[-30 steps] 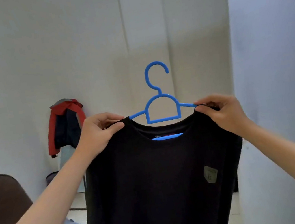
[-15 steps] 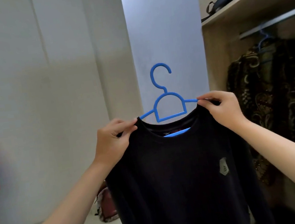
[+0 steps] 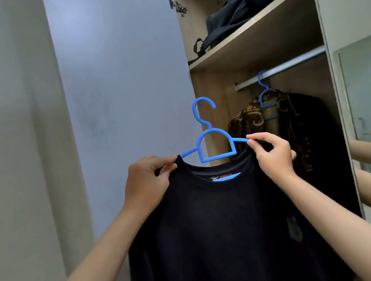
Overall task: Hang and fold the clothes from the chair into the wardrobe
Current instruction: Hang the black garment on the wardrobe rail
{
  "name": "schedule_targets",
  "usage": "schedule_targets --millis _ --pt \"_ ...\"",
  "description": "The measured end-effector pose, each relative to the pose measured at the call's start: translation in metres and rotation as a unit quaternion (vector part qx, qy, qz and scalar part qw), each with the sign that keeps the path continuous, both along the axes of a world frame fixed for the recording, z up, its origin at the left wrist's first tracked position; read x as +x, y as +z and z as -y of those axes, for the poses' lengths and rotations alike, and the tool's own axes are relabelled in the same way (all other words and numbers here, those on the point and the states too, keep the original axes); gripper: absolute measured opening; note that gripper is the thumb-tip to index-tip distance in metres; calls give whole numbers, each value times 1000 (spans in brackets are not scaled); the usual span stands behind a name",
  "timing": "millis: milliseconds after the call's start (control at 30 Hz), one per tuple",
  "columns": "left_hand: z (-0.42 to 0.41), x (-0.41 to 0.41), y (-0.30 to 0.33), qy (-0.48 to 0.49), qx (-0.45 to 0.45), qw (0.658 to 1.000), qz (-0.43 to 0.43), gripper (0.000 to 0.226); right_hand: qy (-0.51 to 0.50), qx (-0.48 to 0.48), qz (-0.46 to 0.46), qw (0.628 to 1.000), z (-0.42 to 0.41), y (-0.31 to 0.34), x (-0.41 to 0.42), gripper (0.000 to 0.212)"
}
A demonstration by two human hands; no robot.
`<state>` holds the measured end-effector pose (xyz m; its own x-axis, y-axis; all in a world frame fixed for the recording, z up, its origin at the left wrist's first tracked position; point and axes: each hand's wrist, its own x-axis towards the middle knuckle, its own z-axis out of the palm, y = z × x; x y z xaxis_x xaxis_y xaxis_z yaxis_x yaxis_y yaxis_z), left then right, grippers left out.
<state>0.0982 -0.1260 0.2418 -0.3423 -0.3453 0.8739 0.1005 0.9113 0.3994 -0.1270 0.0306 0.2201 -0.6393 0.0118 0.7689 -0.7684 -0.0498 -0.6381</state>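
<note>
— Left hand is pinching the shoulder of the black shirt, fingers closed on the fabric where it is lying over the arm of the blue hanger. And the other?

— Right hand is doing the same on the opposite shoulder, thumb and fingertips closed on cloth and hanger arm together. The shirt is hanging full length between both forearms, in front of the open wardrobe.

— Is the hook touching the rail?

— No, it is standing upright, below and left of it, well apart. Another blue hanger is hanging on that rail with a dark patterned garment (gold swirls on it). Dark bags are sitting on the shelf above, and the wardrobe door is standing open at left.
</note>
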Motion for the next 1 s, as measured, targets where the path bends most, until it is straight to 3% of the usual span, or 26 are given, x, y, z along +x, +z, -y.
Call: schedule_targets --millis 200,700,1000 --pt "39 -91 38 -59 17 998 -3 18 -110 -60 -4 992 23 20 -61 10" --pt "60 -264 98 -131 -31 991 -13 15 -305 -105 -40 946 16 78 -187 9" --pt "45 -367 127 -178 -66 982 8 17 -265 -115 -72 955 -22 107 -287 15"
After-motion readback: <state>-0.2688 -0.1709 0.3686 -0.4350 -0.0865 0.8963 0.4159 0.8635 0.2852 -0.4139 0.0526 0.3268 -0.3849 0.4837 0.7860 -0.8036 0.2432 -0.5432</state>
